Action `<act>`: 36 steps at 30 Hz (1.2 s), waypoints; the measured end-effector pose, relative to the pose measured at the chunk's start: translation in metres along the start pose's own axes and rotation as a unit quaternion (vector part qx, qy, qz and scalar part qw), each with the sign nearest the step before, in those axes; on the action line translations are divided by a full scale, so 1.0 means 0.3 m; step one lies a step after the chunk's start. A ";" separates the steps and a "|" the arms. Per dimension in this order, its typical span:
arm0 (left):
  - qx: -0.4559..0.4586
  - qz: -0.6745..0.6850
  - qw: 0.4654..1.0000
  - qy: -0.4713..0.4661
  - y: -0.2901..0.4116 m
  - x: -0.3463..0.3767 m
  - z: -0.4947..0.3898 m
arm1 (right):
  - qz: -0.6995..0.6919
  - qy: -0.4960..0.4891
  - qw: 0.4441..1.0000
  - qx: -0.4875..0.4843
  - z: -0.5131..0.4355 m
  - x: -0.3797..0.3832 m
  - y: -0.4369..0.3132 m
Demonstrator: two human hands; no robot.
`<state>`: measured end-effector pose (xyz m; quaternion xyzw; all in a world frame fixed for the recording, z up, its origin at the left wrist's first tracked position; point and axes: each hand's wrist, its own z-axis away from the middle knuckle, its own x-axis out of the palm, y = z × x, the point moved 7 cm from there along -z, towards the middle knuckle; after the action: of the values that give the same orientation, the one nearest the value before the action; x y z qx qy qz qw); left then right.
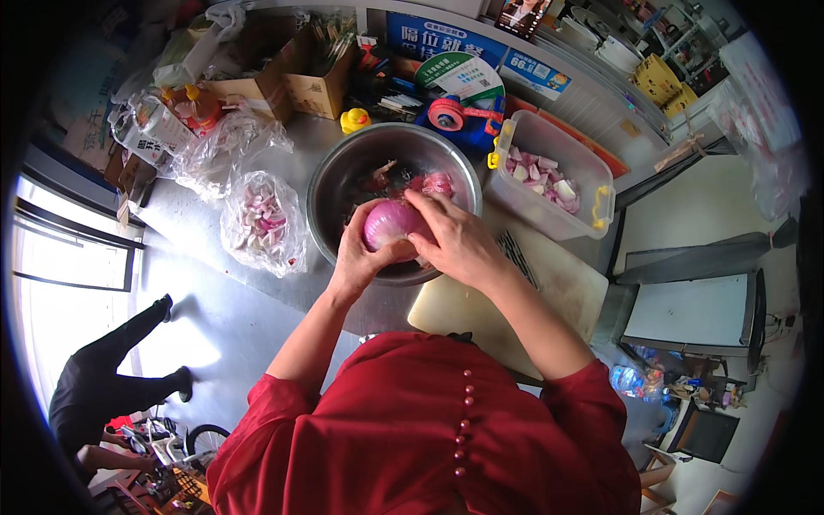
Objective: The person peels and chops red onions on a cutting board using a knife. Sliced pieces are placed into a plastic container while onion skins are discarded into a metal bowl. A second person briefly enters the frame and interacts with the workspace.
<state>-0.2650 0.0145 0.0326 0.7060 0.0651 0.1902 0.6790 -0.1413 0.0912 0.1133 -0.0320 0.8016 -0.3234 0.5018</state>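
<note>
Both my hands hold one large red onion (394,224) above a round steel bowl (315,212). My left hand (360,248) cups its left side and underside. My right hand (454,235) grips it from the right, the fingertips at its top. The onion's upper part is smooth and purple, its lower part whitish. Inside the bowl, behind the onion, lie another red onion (438,185) and some dry skins (384,169). Cut onion pieces (261,215) fill a clear plastic bag to the left. More cut pieces (541,177) lie in a translucent plastic box (579,222) to the right.
A cutting board (573,283) lies right of the bowl, with a dark-patterned object, perhaps a knife, on it. A yellow rubber duck (355,120), a blue tape dispenser (463,122) and cardboard boxes (318,90) stand behind. A person in dark clothes (96,386) is at the far left beside a bicycle.
</note>
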 end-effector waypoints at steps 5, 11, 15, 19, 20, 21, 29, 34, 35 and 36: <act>-0.002 -0.037 0.999 -0.001 -0.010 -0.025 -0.023 | 0.053 -0.025 0.998 -0.025 -0.041 0.043 0.013; -0.022 -0.071 0.997 -0.011 -0.010 -0.049 -0.036 | 0.041 -0.067 0.997 0.004 -0.045 0.074 0.047; -0.022 -0.102 0.994 -0.012 -0.008 -0.048 -0.050 | 0.093 -0.030 0.995 -0.012 -0.045 0.097 0.038; -0.023 -0.095 0.995 -0.006 -0.014 -0.054 -0.063 | 0.149 -0.006 0.989 -0.014 -0.051 0.140 0.040; -0.033 -0.087 0.996 -0.003 -0.021 -0.059 -0.063 | 0.152 -0.011 0.988 -0.013 -0.055 0.152 0.046; -0.037 -0.076 0.996 -0.002 -0.026 -0.064 -0.063 | 0.155 -0.015 0.988 -0.012 -0.059 0.163 0.052; -0.013 -0.109 0.994 0.004 -0.043 -0.133 -0.077 | 0.032 -0.004 0.999 0.009 -0.105 0.202 0.115; -0.008 -0.034 0.998 -0.051 -0.033 -0.153 -0.048 | -0.166 -0.037 0.982 0.081 -0.149 0.211 0.258; -0.005 0.005 0.998 -0.059 -0.031 -0.155 -0.044 | -0.225 -0.054 0.970 0.077 -0.148 0.223 0.275; -0.002 0.045 0.997 -0.066 -0.032 -0.157 -0.040 | -0.271 -0.066 0.955 0.100 -0.140 0.248 0.295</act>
<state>-0.3108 0.0099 0.0148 0.7176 -0.0121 0.1738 0.6743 -0.1885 0.1534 0.0182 -0.2190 0.6916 -0.5225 0.4481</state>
